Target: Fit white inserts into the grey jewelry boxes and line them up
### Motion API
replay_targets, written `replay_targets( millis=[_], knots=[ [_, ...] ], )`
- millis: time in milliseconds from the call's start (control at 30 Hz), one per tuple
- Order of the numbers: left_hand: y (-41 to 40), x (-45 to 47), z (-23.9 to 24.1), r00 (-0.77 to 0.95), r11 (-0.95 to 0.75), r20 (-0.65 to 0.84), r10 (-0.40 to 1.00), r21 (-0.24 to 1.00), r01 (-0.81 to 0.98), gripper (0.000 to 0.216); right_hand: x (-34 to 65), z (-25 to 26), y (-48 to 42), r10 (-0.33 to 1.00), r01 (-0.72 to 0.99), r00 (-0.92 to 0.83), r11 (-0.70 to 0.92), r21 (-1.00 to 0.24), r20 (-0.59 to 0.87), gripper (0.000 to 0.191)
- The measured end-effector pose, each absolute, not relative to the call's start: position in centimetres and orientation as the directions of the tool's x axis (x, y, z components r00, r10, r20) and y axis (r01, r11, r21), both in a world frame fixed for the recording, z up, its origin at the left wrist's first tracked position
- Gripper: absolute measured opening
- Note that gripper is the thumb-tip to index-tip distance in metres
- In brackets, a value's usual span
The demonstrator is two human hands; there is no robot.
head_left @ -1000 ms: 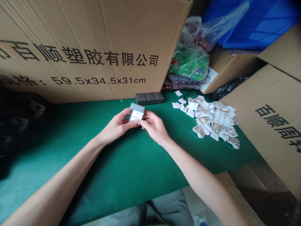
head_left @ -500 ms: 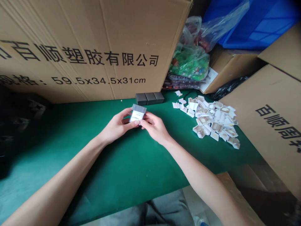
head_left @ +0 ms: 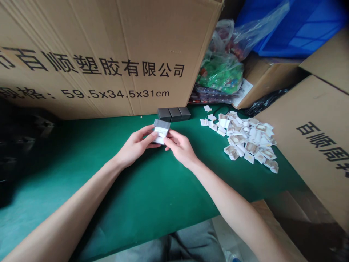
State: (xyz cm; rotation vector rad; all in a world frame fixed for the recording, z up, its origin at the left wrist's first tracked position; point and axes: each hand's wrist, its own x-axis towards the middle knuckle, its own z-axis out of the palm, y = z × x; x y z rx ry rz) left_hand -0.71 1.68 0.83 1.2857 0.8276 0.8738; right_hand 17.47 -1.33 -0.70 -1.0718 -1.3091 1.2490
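Note:
Both hands hold one small grey box [head_left: 161, 125] with a white insert showing in it, just above the green table [head_left: 141, 189]. My left hand [head_left: 136, 146] grips its left side, thumb across the white part. My right hand [head_left: 180, 146] pinches its right side with closed fingers. Behind the box, a row of three closed grey boxes [head_left: 173, 114] stands against the big carton. A heap of several white inserts [head_left: 245, 140] lies to the right of my right hand.
A big printed cardboard carton [head_left: 109, 54] walls off the back. Another carton [head_left: 316, 138] stands at the right. Plastic bags of coloured items [head_left: 220, 72] and a blue crate [head_left: 300, 25] fill the back right corner. Dark items sit at the far left.
The grey box has tilted and shifted slightly between my fingers; my left thumb now lies over the white insert. Hands stay in the same place.

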Motion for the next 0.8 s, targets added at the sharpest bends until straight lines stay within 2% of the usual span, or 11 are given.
replay_targets(
  millis=[200, 433, 667, 800],
  knots=[
    [1.76, -0.78, 0.81, 0.45, 0.092, -0.037, 0.892, 0.991, -0.101, 0.043, 17.52, -1.29, -1.09, 0.992, -0.045, -0.089, 0.081, -0.996, 0.085, 0.039],
    [1.82, -0.78, 0.45, 0.423, 0.079, -0.043, 0.905, 0.995, -0.068, 0.04, 17.46, -1.48, -1.02, 0.999, -0.072, -0.035, 0.037, -0.997, 0.039, 0.058],
    [1.63, -0.7, 0.8, 0.424, 0.088, -0.047, 0.905, 0.993, -0.076, 0.04, 17.54, -1.36, -0.89, 0.998, -0.102, -0.056, 0.034, -0.994, 0.04, 0.038],
    [1.63, -0.71, 0.84, 0.409, 0.06, -0.045, 0.911, 0.998, -0.025, 0.042, 17.61, -1.35, -0.91, 0.998, -0.083, -0.051, 0.043, -0.996, 0.048, 0.044]
  ],
)
